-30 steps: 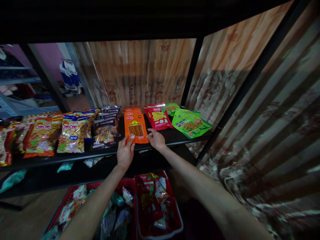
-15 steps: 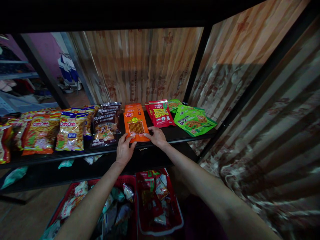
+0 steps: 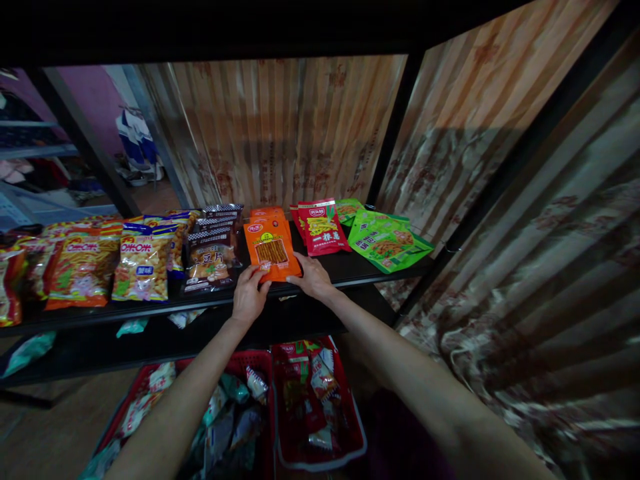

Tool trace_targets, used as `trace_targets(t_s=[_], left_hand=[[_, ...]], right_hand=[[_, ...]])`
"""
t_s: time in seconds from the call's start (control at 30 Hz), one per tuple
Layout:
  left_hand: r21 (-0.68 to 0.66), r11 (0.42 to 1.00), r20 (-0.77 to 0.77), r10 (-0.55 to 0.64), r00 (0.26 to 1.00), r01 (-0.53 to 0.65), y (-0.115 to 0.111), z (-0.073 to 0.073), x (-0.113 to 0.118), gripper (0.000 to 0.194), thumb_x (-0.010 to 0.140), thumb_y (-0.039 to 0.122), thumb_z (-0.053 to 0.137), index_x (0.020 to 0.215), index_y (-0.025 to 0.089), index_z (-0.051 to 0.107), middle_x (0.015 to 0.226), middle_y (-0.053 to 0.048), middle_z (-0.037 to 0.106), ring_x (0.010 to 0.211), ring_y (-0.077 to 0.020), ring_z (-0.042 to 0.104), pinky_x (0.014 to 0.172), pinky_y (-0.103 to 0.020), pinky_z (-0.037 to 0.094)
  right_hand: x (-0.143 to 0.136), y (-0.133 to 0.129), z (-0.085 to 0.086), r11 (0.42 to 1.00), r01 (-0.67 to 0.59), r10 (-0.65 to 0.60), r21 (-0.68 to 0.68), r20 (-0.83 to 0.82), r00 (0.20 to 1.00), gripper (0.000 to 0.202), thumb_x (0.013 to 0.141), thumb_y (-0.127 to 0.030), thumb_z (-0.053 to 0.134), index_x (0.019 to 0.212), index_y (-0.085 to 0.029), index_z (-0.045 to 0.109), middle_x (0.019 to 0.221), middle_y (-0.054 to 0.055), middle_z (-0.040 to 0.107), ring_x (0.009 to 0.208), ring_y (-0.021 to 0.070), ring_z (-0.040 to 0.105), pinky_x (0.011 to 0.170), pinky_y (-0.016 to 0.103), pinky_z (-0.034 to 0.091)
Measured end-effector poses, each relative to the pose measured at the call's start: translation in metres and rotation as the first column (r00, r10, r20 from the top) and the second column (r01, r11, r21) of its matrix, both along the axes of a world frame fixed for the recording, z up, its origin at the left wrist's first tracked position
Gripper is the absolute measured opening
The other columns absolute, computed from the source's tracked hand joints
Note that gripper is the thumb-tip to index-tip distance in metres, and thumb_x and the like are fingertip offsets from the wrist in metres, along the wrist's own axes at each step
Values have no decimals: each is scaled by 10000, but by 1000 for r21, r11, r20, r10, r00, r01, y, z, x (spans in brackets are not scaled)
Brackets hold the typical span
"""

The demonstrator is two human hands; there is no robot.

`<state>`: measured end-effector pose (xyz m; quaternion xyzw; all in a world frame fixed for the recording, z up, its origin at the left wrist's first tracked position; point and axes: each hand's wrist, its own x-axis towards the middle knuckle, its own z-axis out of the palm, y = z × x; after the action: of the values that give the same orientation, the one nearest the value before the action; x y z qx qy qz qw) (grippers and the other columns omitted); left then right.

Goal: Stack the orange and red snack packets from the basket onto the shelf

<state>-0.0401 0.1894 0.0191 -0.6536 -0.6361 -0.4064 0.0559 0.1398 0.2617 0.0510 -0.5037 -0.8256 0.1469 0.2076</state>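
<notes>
An orange snack bag [image 3: 271, 233] with a window showing brown sticks lies tilted over other orange bags [image 3: 267, 212] on the black shelf. My left hand [image 3: 250, 293] is closed on its lower left corner, thumb below and fingers on top. At the lower right corner, my right hand [image 3: 312, 276] grips the edge between thumb and fingers. Dark brown snack bags [image 3: 213, 257] stand in a row to the left. Close by on the right is a red snack bag [image 3: 325, 230], with green snack bags [image 3: 391, 241] beyond it.
Yellow and orange snack bags [image 3: 141, 267] line the left of the shelf. Below stand two red baskets [image 3: 363, 433] filled with small packets. Black rack posts [image 3: 400, 127] and a patterned curtain [image 3: 300, 133] bound the space behind and to the right.
The front orange bag has turned slightly, its top tipping left, and now shows other orange bags at its right edge. Both hands stay at its lower corners with small shifts.
</notes>
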Motion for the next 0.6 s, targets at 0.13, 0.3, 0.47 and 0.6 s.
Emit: trace_targets(t_s=[0.13, 0.3, 0.47, 0.6], left_hand=[[-29, 999, 62, -16, 998, 18, 5, 2, -3, 227, 781, 150, 592, 997, 170, 658, 1170, -108, 594, 1102, -239, 566, 1005, -413, 451], [-18, 999, 47, -33, 998, 34, 7, 1, -3, 250, 779, 132, 578, 1013, 180, 654, 1191, -101, 582, 1141, -238, 544, 1026, -423, 437], [31, 996, 4, -90, 996, 90, 3, -4, -7, 314, 788, 115, 542, 1073, 204, 639, 1307, -93, 505, 1312, -258, 401, 1079, -454, 381], [60, 992, -8, -111, 994, 111, -2, -5, -10, 288, 806, 168, 539, 1079, 173, 630, 1346, -127, 466, 1331, -275, 376, 1076, -467, 380]], right_hand=[[1, 1, -3, 1000, -5, 5, 4, -32, 999, 704, 757, -402, 660, 1377, -195, 397, 1285, 112, 553, 1190, 263, 478, 973, 378, 393], [2, -2, -4, 999, -34, 36, 24, -60, 998, 725, 764, -381, 664, 1408, -252, 359, 1362, 89, 483, 1221, 252, 446, 1011, 385, 378], [6, -6, -8, 993, -95, 103, 76, -109, 989, 508, 760, -358, 682, 1252, -314, 561, 1450, 57, 371, 1264, 235, 412, 1040, 394, 371], [9, -7, -13, 984, -124, 146, 129, -173, 974, 314, 820, -384, 613, 1123, -315, 654, 1425, 38, 409, 1232, 218, 448, 1035, 407, 389]])
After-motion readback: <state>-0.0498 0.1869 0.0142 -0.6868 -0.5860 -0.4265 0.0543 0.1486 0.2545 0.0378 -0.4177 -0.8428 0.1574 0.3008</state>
